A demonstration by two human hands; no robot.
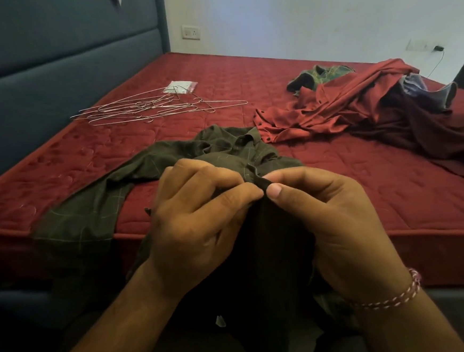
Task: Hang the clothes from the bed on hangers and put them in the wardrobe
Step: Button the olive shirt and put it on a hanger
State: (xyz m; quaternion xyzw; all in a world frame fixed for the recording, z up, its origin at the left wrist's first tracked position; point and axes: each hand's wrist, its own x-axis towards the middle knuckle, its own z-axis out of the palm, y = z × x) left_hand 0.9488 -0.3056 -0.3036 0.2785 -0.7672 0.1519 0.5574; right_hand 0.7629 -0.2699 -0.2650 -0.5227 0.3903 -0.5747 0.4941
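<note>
Olive checked shirt [131, 183] lies over near edge of bed [351, 194], collar up toward the middle, one sleeve draped over the near-left edge, lower part hanging off toward the person. Left hand [198, 223] and right hand [331, 223] both pinch the shirt's front edge between thumb and fingers, fingertips nearly touching. Wire hangers [159, 108] piled near far-left edge, beside headboard [51, 79]. Heap of clothes [373, 114], red and maroon, toward far-right corner. Pink-white thread bracelet [395, 296] on right wrist.

Clothes [359, 115], hangers [159, 108] on bed [245, 80]
</note>
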